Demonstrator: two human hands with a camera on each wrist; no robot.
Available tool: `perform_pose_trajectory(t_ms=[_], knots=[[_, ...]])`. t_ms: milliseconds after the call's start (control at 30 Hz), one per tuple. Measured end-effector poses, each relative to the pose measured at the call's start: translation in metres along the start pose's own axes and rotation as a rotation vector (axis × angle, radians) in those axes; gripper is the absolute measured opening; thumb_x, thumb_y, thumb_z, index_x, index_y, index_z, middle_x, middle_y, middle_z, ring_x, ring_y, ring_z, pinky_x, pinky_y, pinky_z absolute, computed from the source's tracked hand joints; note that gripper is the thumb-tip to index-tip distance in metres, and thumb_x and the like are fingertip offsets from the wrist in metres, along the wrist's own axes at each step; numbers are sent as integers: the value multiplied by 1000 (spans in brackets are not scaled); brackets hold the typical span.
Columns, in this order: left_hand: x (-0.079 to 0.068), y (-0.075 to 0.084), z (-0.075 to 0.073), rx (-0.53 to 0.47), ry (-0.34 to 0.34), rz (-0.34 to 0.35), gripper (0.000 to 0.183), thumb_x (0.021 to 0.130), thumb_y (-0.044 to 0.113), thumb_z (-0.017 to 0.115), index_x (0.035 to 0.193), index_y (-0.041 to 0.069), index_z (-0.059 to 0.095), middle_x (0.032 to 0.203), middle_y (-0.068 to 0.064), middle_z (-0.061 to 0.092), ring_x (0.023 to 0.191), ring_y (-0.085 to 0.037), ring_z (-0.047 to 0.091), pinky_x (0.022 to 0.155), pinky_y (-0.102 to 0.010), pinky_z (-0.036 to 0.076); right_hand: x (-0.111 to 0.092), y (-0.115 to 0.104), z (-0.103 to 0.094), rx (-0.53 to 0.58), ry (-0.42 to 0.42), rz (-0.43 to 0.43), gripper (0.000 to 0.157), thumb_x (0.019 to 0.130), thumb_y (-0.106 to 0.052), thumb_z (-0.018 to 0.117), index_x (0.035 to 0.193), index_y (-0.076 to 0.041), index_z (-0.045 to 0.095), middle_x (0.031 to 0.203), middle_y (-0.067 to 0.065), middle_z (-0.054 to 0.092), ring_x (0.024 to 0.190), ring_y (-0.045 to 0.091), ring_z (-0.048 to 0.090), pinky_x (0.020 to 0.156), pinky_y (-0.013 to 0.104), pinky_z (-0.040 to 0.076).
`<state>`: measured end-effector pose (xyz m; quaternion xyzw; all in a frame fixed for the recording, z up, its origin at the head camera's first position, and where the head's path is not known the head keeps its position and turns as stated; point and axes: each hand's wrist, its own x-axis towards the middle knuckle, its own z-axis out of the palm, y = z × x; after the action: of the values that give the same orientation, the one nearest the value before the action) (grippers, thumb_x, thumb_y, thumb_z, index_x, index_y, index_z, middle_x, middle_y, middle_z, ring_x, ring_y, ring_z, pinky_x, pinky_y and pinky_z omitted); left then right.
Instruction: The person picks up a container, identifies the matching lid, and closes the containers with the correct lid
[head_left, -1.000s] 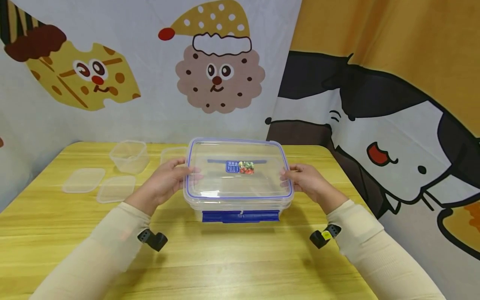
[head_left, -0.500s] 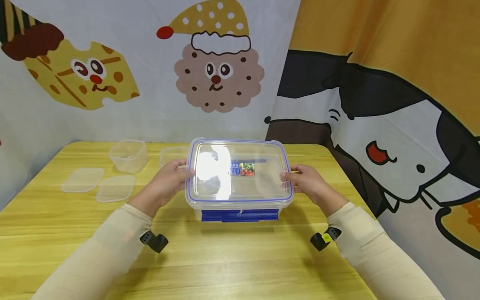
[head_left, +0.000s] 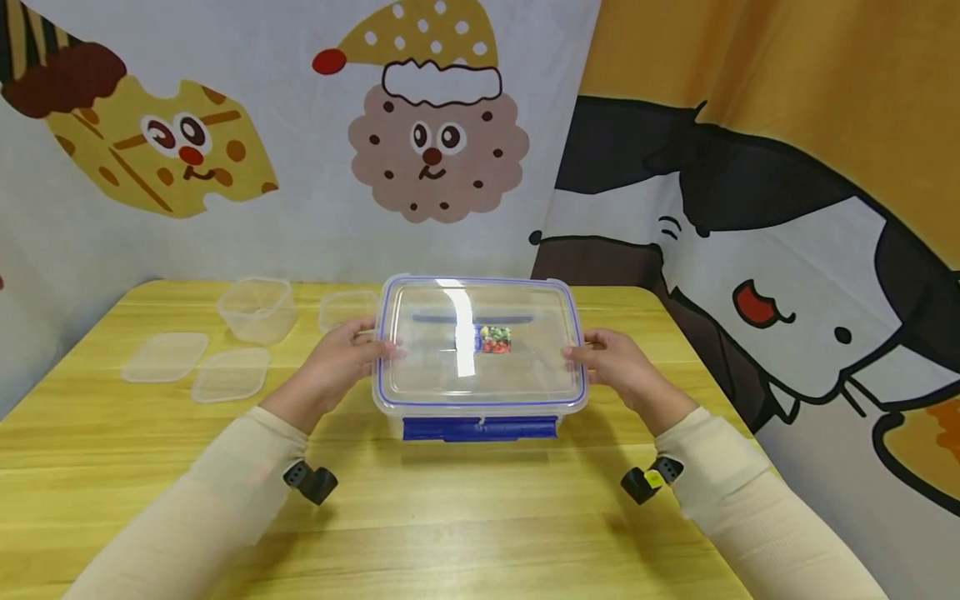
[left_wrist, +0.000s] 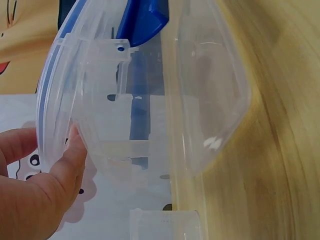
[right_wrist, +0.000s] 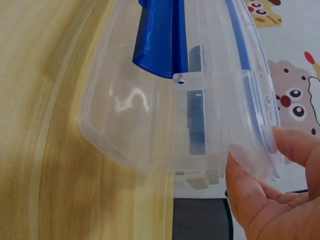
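A clear plastic food storage box stands on the table, with a blue latch along its front. Its transparent lid, edged by a blue sealing ring and bearing a small colourful label, lies over the box's top. My left hand pinches the lid's left edge, thumb above and fingers beneath. On the opposite side my right hand grips the right edge in the same way. Through the clear plastic, fingertips show under the lid at both ends.
A small clear container stands at the back left of the wooden table. Two flat translucent lids lie in front of it. Another flat clear piece lies behind my left hand. A printed curtain hangs behind the table.
The lid's front edge has come down slightly closer to the box rim, and the glare on it has shifted. Both hands keep their hold at the sides.
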<state>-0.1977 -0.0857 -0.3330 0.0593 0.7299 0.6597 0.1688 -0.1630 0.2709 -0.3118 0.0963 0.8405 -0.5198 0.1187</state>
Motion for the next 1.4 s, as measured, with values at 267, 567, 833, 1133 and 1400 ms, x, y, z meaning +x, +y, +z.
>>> perform_pose_trajectory(t_ms=[267,567,833,1133,1400], knots=[[1,-3,1,9,12,0,55,97,6,55,144,-7,31,131,-26,54,107,-20,61,98,-35,49,-2,0,1,-30,22,-26,52,97,-22,60,137,6,42,122,20,57,96,21,62,90,35,54],[-1,-2,4,76,31,33,53,100,8,50,145,-10,30,137,-29,47,124,-37,50,108,-44,39,-3,3,2,-85,41,-45,49,98,-23,57,136,6,46,127,22,55,112,31,56,104,50,42],[0,0,5,145,55,29,54,98,7,50,145,-11,29,140,-30,44,129,-41,45,109,-48,37,1,6,3,-94,41,-50,50,98,-25,58,135,6,47,125,21,56,112,31,55,104,50,42],[-1,1,4,247,76,46,54,97,10,53,143,-10,34,140,-29,45,129,-41,43,109,-50,36,4,9,4,-75,38,-47,50,98,-24,58,136,5,47,126,21,56,110,30,57,101,46,46],[-1,-1,2,286,62,60,53,98,15,53,144,-7,36,142,-27,44,133,-41,40,111,-53,32,6,11,5,-42,35,-28,54,98,-28,58,138,5,44,132,21,53,117,32,54,104,47,43]])
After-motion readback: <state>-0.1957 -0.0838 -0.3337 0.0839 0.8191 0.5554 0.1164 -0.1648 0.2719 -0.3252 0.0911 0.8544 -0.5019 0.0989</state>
